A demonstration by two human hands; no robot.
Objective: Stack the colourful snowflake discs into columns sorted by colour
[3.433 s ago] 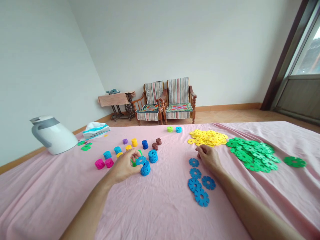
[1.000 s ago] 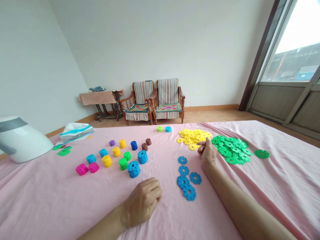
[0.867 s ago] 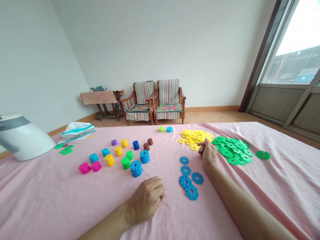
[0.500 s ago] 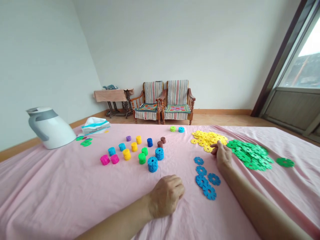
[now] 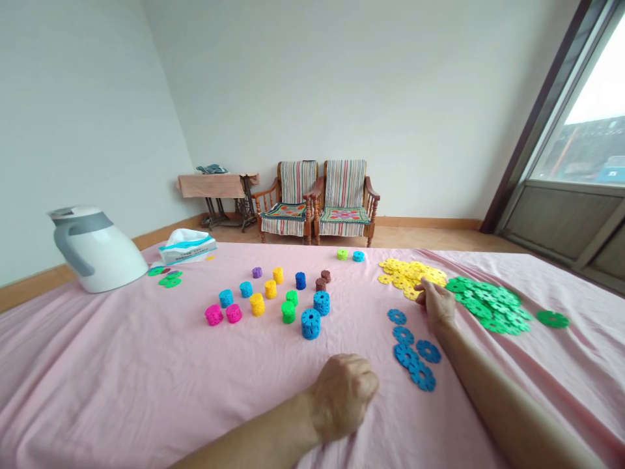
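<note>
Stacks [image 5: 311,331] stand built; blue discs [image 5: 413,361], yellow discs [image 5: 411,271] and green discs [image 5: 488,303] lie loose. The left hand [image 5: 346,394] is fisted; whether the right hand [image 5: 437,305] pinches is unclear.

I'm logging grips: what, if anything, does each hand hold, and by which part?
The left hand is curled, nothing showing in it. The right hand is at the near edge of the yellow discs; whether it grips one cannot be told.

The left hand [image 5: 344,396] hides its fingertips. The tissue box [image 5: 188,247] bears lettering [image 5: 194,253] too small to read.
</note>
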